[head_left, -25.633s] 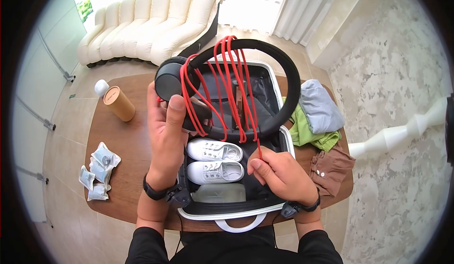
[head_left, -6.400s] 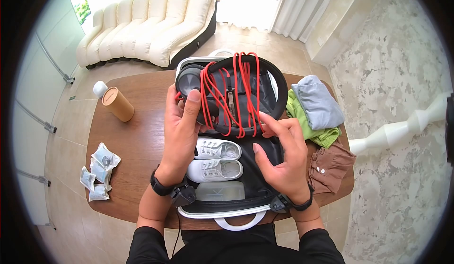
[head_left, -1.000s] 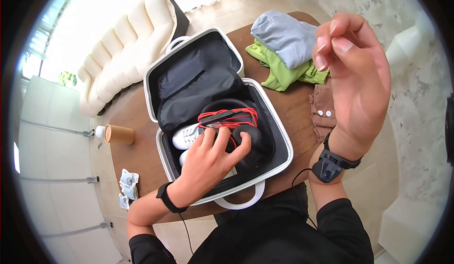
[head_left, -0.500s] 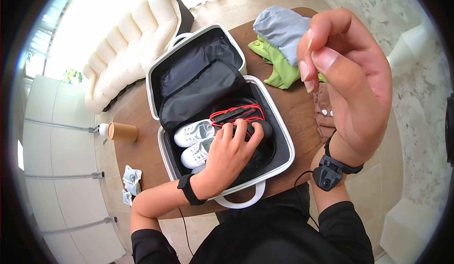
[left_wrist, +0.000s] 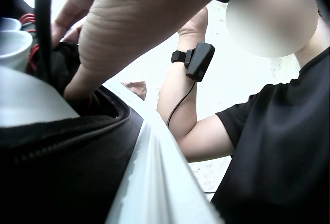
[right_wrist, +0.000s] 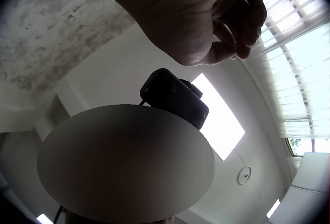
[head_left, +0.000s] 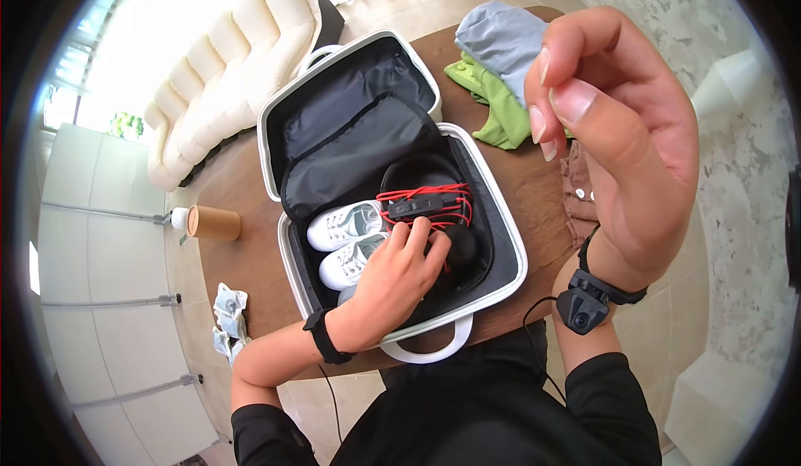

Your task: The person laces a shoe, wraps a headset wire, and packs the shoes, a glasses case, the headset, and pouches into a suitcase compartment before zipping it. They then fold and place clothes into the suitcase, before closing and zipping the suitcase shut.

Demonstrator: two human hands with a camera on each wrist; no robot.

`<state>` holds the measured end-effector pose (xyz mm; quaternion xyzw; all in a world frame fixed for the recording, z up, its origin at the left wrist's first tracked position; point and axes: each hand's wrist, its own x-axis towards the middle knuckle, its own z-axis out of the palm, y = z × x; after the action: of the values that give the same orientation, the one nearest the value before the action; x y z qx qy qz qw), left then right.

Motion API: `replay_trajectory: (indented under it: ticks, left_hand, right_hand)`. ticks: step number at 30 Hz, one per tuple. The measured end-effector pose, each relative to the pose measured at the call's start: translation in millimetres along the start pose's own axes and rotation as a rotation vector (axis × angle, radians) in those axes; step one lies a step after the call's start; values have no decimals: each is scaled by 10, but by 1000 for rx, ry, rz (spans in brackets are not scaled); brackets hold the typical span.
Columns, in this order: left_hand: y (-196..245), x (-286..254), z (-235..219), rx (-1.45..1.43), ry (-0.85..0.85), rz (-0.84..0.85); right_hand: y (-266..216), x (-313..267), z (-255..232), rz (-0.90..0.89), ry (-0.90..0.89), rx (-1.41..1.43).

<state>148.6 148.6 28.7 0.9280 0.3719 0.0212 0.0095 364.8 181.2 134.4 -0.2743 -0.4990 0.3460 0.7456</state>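
Black headphones wrapped with red cable lie in the open white suitcase, right of a pair of white sneakers. My left hand reaches over the front rim, its fingers bent over an earcup by the cable. In the left wrist view, the left hand curls its fingers and thumb about the black earcup, low in the case. My right hand is raised in the air to the right, loosely curled with thumb near fingertips, holding nothing. The right wrist view shows that hand against the ceiling.
Folded grey-blue, green and brown clothes lie on the table at right. A tan cylinder and small clear packets sit at left. The suitcase lid leans back; a sofa stands beyond.
Earlier my left hand held the headphones above the suitcase while my right hand handled the red cable. Now the headphones lie inside it, and my right hand has risen away.
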Motion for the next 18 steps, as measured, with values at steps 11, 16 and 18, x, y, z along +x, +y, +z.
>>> replay_trajectory:
  ticks: [11, 16, 18]
  left_hand:
    - [3, 89, 49, -197, 9, -56]
    - [-146, 143, 57, -372, -33, -59]
    - [-279, 139, -2, -447, -61, -32]
  right_hand:
    - [-7, 111, -154, 99, -161, -84]
    - [40, 27, -42, 50, -94, -80]
    - [58, 15, -3, -3, -78, -78]
